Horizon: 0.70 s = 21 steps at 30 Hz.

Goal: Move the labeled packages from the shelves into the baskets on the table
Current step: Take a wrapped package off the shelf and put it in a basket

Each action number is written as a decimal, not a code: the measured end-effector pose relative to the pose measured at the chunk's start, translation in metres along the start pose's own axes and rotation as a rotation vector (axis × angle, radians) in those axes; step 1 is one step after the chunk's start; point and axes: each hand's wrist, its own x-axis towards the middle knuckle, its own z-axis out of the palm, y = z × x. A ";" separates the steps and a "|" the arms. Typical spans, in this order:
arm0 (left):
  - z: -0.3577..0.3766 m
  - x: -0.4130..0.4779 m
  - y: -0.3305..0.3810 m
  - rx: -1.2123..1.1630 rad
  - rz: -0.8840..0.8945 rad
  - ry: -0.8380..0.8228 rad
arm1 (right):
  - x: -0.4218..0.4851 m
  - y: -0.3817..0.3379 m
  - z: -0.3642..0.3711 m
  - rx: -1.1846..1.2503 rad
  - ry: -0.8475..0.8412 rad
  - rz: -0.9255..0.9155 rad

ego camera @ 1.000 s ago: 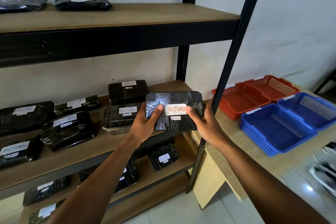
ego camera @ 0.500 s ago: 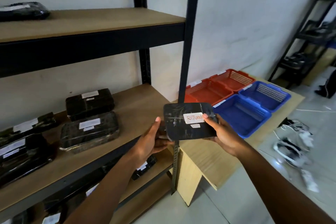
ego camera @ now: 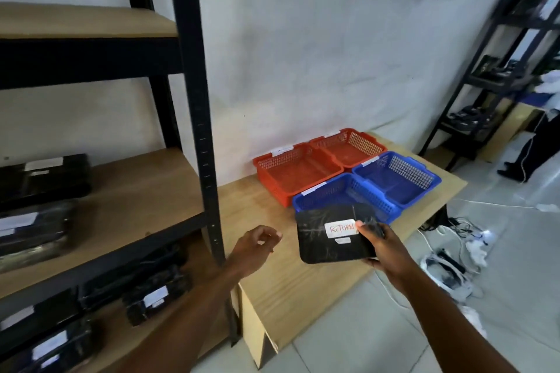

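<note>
Wooden table beside shelving: right hand pinches the RETURN package by its edge, near blue basket just beyond. Left hand hangs loosely curled, empty.

White wall, grey tiled floor

The place was a storeroom for sorting parcels. A black steel shelving rack with wooden boards stood against a plain white wall, and its shelves carried black wrapped packages with white paper labels. Just right of the rack was a low wooden table with two orange baskets and two blue baskets, all with labels on their rims. Far to the right of the rack, a second rack stood on the tiled floor.
</note>
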 end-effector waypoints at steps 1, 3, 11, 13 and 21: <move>0.008 0.007 -0.003 0.021 -0.012 0.019 | 0.010 0.001 -0.008 -0.001 0.000 0.008; 0.019 0.015 0.002 0.051 -0.027 0.060 | 0.028 0.002 -0.018 0.013 -0.002 0.021; 0.039 0.105 0.015 0.105 -0.081 0.173 | 0.134 0.002 -0.010 0.108 -0.054 0.104; 0.044 0.139 0.019 0.082 -0.080 0.234 | 0.169 0.000 -0.006 0.087 -0.088 0.113; 0.049 0.269 0.031 0.032 -0.140 0.394 | 0.292 -0.036 0.019 -0.022 -0.214 0.114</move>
